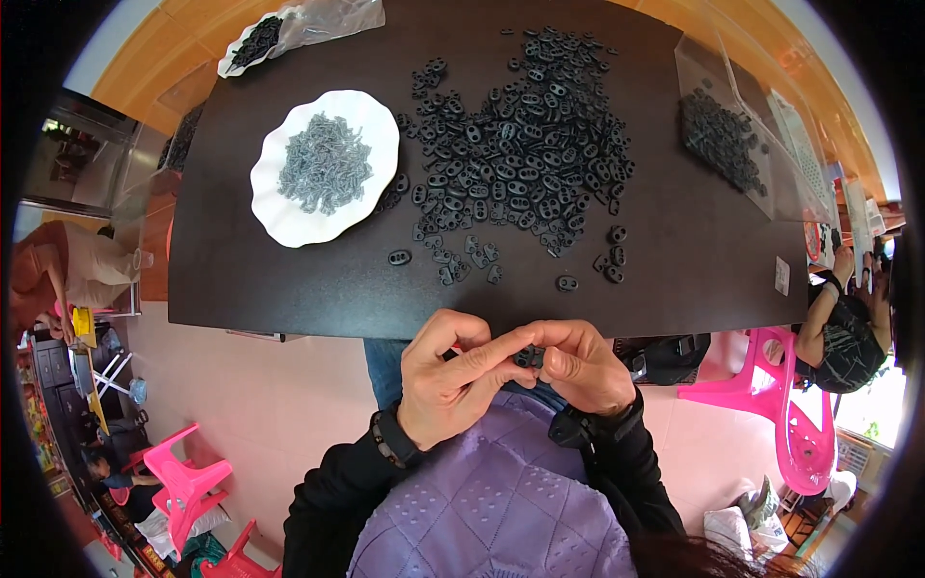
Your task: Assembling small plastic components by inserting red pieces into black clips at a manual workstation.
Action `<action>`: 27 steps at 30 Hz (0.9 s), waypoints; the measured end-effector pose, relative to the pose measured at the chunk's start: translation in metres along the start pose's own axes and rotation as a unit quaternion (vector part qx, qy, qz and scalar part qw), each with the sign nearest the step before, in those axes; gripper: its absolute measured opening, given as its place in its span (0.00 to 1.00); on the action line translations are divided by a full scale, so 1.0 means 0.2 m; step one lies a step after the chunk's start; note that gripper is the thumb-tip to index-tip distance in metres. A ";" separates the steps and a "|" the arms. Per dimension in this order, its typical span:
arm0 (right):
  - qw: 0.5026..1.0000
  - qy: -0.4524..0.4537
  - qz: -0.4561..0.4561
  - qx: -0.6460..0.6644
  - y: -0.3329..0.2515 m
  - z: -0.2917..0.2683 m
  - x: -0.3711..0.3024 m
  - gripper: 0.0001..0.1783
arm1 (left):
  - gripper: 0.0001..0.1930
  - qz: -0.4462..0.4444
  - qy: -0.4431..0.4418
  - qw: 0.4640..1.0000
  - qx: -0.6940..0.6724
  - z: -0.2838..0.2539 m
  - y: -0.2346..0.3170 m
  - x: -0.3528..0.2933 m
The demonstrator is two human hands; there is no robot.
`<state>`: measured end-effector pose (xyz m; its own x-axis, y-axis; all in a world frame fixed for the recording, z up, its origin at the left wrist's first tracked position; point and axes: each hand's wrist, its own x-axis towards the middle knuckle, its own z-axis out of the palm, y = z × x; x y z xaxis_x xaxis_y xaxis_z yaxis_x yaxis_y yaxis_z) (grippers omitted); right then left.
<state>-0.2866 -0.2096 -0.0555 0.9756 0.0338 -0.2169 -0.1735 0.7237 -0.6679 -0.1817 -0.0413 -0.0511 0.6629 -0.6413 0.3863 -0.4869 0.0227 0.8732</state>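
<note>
A small black plastic cord lock (528, 357) is pinched between my two hands, just off the table's near edge above my lap. My left hand (451, 374) reaches it with the thumb and index fingertips. From the other side, my right hand (590, 371) grips it between thumb and index finger. Fingers cover much of the piece. On the dark table (318, 299), a large pile of black two-hole cord lock parts (525, 144) spreads out beyond my hands. A few loose pieces lie nearer, among them one oval part (567, 283).
A white scalloped plate (275, 217) holds many small grey springs (328, 164). Behind it, a smaller white dish (231, 65) carries black parts beside a clear plastic bag (332, 21). At right stands a clear bin (761, 188) with black pieces. Pink chairs (771, 385) and other people are around.
</note>
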 end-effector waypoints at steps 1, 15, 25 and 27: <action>1.000 0.000 0.000 0.000 0.00 0.00 0.00 0.26 | 0.29 -0.004 0.000 1.000 0.004 0.00 0.00 0.00; 1.000 -0.015 -0.020 0.012 0.03 -0.01 0.00 0.25 | 0.32 0.034 0.001 0.999 0.015 0.01 0.01 -0.01; 0.999 0.008 -0.019 0.026 0.07 -0.03 -0.02 0.20 | 0.26 0.065 -0.013 0.996 0.057 0.00 0.02 0.02; 0.999 0.003 -0.015 0.039 0.06 -0.02 -0.01 0.20 | 0.26 0.065 -0.010 0.996 0.056 0.00 0.03 0.02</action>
<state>-0.2908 -0.2044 -0.0662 0.9794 0.0066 -0.2017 -0.1322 0.7762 -0.6165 -0.1809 -0.0443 -0.0449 0.5792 -0.6531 0.4879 -0.6294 0.0221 0.7767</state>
